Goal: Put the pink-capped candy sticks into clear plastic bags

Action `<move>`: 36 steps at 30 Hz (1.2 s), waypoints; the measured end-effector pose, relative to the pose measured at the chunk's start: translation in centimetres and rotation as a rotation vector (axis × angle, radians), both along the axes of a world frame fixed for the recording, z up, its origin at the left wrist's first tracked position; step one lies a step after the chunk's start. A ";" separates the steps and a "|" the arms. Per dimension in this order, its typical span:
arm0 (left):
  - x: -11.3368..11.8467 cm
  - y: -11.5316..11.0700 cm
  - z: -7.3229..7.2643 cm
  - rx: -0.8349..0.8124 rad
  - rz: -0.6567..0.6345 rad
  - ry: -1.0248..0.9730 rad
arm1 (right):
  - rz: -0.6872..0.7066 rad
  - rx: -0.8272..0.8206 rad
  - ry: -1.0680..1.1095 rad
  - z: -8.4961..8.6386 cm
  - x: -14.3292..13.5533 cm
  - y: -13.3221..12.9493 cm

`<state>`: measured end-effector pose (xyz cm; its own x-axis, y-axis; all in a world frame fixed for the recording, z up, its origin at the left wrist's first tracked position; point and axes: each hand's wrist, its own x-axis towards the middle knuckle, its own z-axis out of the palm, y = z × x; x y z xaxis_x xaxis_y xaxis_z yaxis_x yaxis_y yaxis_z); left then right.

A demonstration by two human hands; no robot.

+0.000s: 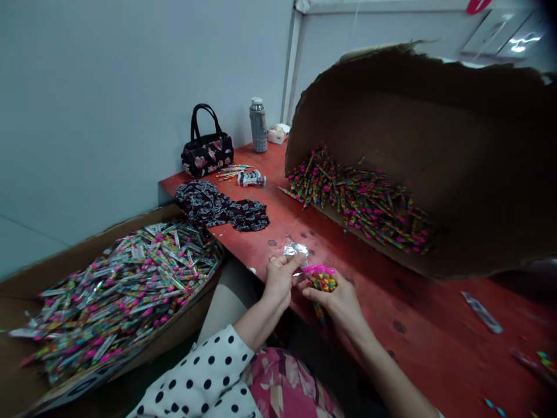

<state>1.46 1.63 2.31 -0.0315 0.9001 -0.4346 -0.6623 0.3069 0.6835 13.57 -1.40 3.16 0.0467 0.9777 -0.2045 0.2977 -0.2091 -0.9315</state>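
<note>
My left hand (279,280) pinches a crinkled clear plastic wrapper (296,249) at the near edge of the red table. Just to its right, my right hand (337,299) is closed around a bundle of colourful pencils (322,280) with pink tops and yellow-orange patterning. The bundle's lower ends point down past the table edge. The two hands are close together, with the wrapper beside the bundle's pink end. Some fingertips of my right hand are hidden behind the bundle.
A big cardboard box (418,139) lies on its side with loose pencils (365,200). Wrapped pencils (130,278) fill a carton at left. The red table (383,354) also bears a patterned cloth (221,206), handbag (208,154), bottle (258,126) and plastic sleeve (481,312).
</note>
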 end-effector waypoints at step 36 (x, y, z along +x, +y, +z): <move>-0.5 -1.1 0.1 0.095 -0.285 0.203 | 0.050 0.082 -0.040 0.8 2.0 -0.3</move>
